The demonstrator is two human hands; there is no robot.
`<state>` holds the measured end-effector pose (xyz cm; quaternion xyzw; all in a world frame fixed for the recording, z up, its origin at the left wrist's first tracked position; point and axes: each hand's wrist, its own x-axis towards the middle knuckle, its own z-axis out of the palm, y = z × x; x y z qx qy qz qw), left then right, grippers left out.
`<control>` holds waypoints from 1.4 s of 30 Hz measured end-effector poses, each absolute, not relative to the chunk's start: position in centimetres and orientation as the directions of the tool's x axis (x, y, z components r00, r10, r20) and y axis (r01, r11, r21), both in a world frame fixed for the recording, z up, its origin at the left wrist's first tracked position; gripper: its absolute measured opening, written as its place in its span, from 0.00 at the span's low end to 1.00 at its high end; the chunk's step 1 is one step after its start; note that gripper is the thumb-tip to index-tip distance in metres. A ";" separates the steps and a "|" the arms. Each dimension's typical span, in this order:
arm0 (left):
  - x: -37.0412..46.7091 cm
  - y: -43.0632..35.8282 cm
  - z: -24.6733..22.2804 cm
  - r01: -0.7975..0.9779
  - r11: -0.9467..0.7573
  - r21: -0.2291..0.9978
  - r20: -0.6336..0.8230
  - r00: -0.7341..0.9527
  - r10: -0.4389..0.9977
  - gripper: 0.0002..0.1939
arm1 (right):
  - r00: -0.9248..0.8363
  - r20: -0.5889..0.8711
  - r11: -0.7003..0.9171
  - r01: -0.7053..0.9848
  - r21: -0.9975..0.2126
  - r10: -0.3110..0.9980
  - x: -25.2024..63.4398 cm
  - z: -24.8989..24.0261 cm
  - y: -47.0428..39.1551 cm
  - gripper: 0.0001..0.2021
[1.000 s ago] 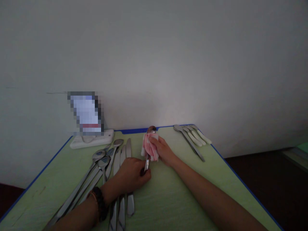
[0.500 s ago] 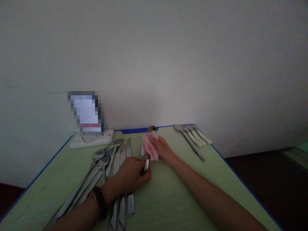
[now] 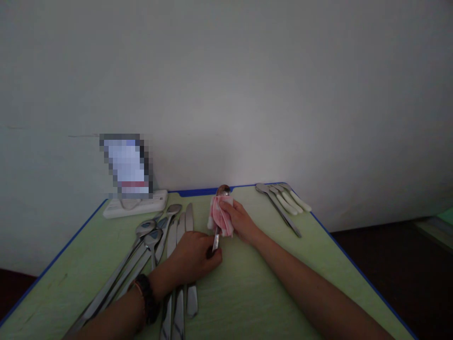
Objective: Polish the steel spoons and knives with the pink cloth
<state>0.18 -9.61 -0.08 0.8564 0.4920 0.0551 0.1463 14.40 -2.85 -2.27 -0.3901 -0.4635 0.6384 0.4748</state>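
Observation:
Gripped near its handle end by my left hand [image 3: 196, 255], a metal spoon [image 3: 216, 240] points away from me above the middle of the table. My right hand [image 3: 241, 221] is closed on a pink and white cloth [image 3: 221, 216], which wraps the spoon's upper handle. The bowl of the spoon shows beyond the cloth. Under and beside my left hand lie several table knives [image 3: 191, 297]. Left of them is a group of long-handled metal spoons [image 3: 145, 228], partly hidden by my left forearm.
At the right back of the green table [image 3: 269, 278] lie metal spoons [image 3: 279, 212] and several forks with white handles [image 3: 288, 204]. A blurred-out screen [image 3: 127, 165] stands on a white base [image 3: 141, 207] at the left back. A grey wall [image 3: 226, 94] rises behind the table.

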 end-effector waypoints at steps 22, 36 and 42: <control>0.2 -9.5 -0.2 0.823 -0.477 0.308 -0.041 0.513 0.857 0.14 | -0.222 -0.059 -0.111 -0.229 -0.967 0.973 14.5 -2.4 -2.8 0.15; 0.2 -9.6 -0.2 0.822 -0.485 0.298 -0.034 0.517 0.856 0.14 | -0.218 -0.065 -0.116 -0.227 -0.967 0.974 14.4 -2.4 -2.9 0.14; 0.2 -9.5 -0.1 0.825 -0.477 0.303 -0.038 0.510 0.859 0.14 | -0.219 -0.066 -0.120 -0.241 -0.963 0.974 14.4 -2.2 -3.0 0.14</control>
